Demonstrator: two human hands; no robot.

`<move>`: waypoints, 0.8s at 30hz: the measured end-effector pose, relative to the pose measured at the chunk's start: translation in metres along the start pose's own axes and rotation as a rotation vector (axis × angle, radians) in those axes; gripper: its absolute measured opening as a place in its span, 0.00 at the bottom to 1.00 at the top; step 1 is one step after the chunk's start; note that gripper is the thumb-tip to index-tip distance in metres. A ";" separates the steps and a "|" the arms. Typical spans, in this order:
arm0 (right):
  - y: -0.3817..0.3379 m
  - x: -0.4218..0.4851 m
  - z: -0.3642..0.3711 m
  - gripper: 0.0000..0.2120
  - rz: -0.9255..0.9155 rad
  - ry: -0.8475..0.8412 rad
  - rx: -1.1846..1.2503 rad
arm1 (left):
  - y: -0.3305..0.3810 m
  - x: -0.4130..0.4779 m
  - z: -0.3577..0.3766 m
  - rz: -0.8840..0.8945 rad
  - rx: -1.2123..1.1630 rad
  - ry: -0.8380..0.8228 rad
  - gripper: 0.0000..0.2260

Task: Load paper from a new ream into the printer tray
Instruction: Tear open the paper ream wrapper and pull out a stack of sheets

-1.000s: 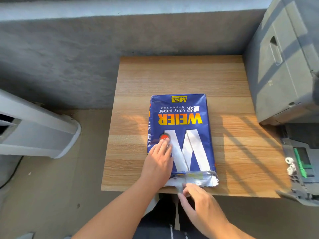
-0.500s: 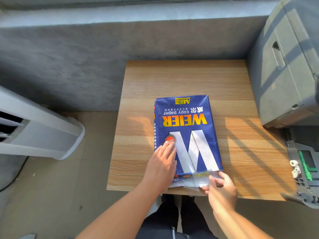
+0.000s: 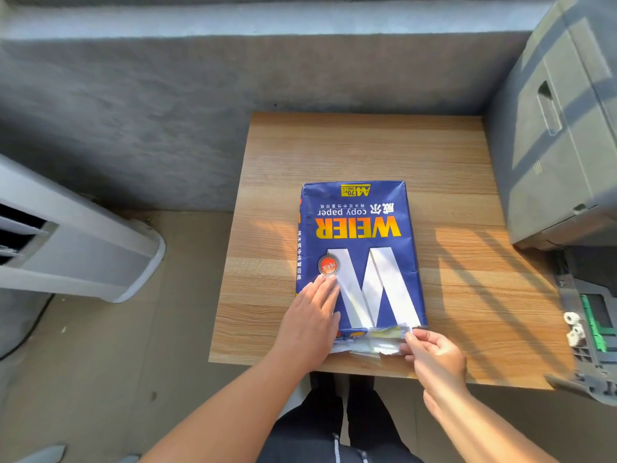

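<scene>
A blue ream of copy paper (image 3: pixel 364 248) with a big white W lies flat on the small wooden table (image 3: pixel 367 152). My left hand (image 3: pixel 310 325) rests flat on the ream's near left corner, fingers together. My right hand (image 3: pixel 434 359) pinches the torn, crumpled wrapper flap (image 3: pixel 377 342) at the ream's near end, by the right corner. The grey printer (image 3: pixel 561 135) stands at the right edge of the table. Its pulled-out paper tray (image 3: pixel 591 329), with green guides, shows at the lower right.
A white appliance (image 3: pixel 73 248) stands on the floor to the left of the table. A grey concrete wall (image 3: pixel 167 111) runs behind the table. My dark trousers (image 3: pixel 337 429) show below the table's near edge.
My right hand has shifted right along the ream's near end, from the middle to the right corner, pinching the torn flap. The left hand stays pressed on the ream.
</scene>
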State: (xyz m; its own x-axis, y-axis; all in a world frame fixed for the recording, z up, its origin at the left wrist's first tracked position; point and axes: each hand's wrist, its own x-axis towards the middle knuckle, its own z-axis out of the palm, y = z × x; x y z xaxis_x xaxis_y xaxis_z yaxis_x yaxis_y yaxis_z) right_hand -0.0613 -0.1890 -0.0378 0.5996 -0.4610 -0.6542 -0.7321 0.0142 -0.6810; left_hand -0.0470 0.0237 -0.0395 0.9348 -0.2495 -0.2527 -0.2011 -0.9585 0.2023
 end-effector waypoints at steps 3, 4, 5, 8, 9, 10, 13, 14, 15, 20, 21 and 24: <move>-0.003 -0.010 -0.013 0.10 0.005 -0.112 0.050 | -0.002 0.001 0.001 0.007 0.001 -0.011 0.24; -0.004 -0.013 -0.016 0.11 0.007 -0.153 0.061 | -0.003 0.002 0.002 0.014 0.001 -0.014 0.24; -0.004 -0.016 -0.020 0.12 0.015 -0.190 0.070 | -0.003 0.002 0.002 0.020 0.001 -0.016 0.24; -0.002 -0.021 -0.033 0.17 0.112 -0.303 0.155 | -0.006 0.001 0.003 0.061 0.037 -0.039 0.24; -0.001 -0.021 -0.038 0.18 0.158 -0.342 0.183 | -0.006 0.001 0.004 0.085 0.059 -0.048 0.25; 0.000 -0.020 -0.044 0.19 0.197 -0.372 0.201 | -0.007 0.001 0.005 0.102 0.078 -0.055 0.26; 0.004 -0.019 -0.059 0.21 0.278 -0.434 0.260 | -0.009 0.002 0.009 0.075 0.051 -0.048 0.24; 0.004 -0.019 -0.064 0.21 0.287 -0.449 0.272 | -0.009 0.003 0.011 0.077 0.047 -0.049 0.24; 0.004 -0.020 -0.068 0.19 0.292 -0.466 0.283 | -0.009 0.003 0.013 0.079 0.044 -0.058 0.24; 0.006 -0.021 -0.093 0.19 0.312 -0.473 0.309 | -0.011 0.004 0.019 0.057 0.071 -0.079 0.24; 0.007 -0.022 -0.097 0.17 0.311 -0.477 0.291 | -0.011 0.005 0.019 0.050 0.065 -0.072 0.25; 0.012 -0.027 -0.107 0.13 0.331 -0.534 0.154 | -0.010 0.006 0.018 0.050 0.055 -0.049 0.25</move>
State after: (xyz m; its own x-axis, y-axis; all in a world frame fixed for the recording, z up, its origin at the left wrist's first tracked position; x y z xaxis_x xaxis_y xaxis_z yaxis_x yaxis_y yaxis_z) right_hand -0.1207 -0.2709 0.0073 0.4572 0.0944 -0.8843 -0.8751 0.2253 -0.4284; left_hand -0.0446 0.0291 -0.0600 0.9081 -0.3023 -0.2898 -0.2641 -0.9504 0.1640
